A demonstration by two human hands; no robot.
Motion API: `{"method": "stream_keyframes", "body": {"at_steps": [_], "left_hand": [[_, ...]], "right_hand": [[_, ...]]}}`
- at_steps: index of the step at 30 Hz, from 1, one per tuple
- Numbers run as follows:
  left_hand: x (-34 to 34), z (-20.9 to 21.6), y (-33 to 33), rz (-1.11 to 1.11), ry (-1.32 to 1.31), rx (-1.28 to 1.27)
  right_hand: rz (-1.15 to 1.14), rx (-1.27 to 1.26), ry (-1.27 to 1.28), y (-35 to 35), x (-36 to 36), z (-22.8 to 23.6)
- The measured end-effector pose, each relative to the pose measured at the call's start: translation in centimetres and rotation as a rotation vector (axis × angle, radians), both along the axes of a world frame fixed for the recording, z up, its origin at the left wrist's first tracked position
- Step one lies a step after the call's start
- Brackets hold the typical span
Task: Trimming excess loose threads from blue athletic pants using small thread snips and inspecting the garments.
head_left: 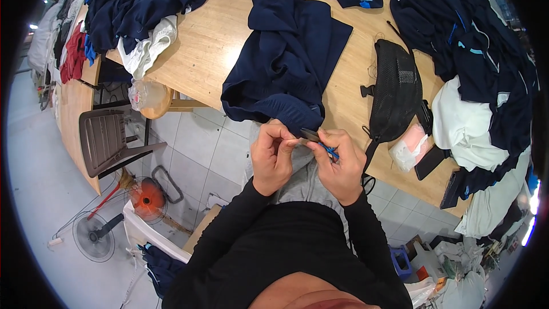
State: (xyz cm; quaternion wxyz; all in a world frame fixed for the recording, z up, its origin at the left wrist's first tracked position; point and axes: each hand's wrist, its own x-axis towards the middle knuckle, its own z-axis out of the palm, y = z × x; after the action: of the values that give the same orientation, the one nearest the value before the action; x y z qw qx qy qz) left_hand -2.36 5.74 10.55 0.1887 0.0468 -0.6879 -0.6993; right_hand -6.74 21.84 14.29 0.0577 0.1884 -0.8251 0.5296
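Navy trousers (280,74) lie on the table with their gathered waistband (291,109) at the near edge, over my lap. My left hand (272,159) is closed in a pinch just below the waistband. A small pale bit, too small to name, shows between its fingertips and those of my right hand. My right hand (342,169) is closed around blue-handled thread snips (310,135), whose dark blades point left toward the waistband. Both hands' fingertips nearly meet.
Navy garments (143,0) are heaped at the far left, more navy garments (452,23) at the right. A black mesh pouch (394,91), a wrapped pink pack (410,147) and white cloth (466,123) lie to my right. A stool (162,103) stands left, fans (147,199) below it.
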Motion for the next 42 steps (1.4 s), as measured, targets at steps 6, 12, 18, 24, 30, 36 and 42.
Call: {"method": "stream_keyframes", "body": {"at_steps": [6,12,18,24,30,36,42], "left_hand": [[0.4,-0.1,0.1,0.017,0.0,0.022],[0.5,0.0,0.2,0.023,0.014,-0.011],[0.7,0.4,0.2,-0.007,-0.05,0.019],[0.8,0.0,0.4,0.003,-0.04,0.059],[0.8,0.4,0.5,0.013,-0.031,0.021],[0.9,-0.2,0.6,0.001,-0.041,0.053],[0.8,-1.0,0.7,0.051,0.028,0.109]], "right_hand": [[0.035,-0.01,-0.012,0.2,0.1,0.3],[0.029,0.047,0.011,0.0,0.2,0.5],[0.016,0.003,-0.076,0.2,0.4,0.1],[0.002,-0.048,-0.1,0.2,0.4,-0.1],[0.057,-0.016,-0.054,0.1,0.1,0.4],[0.016,-0.063,-0.1,0.1,0.0,0.1],[0.041,-0.057,-0.091,0.3,-0.1,0.0]]}}
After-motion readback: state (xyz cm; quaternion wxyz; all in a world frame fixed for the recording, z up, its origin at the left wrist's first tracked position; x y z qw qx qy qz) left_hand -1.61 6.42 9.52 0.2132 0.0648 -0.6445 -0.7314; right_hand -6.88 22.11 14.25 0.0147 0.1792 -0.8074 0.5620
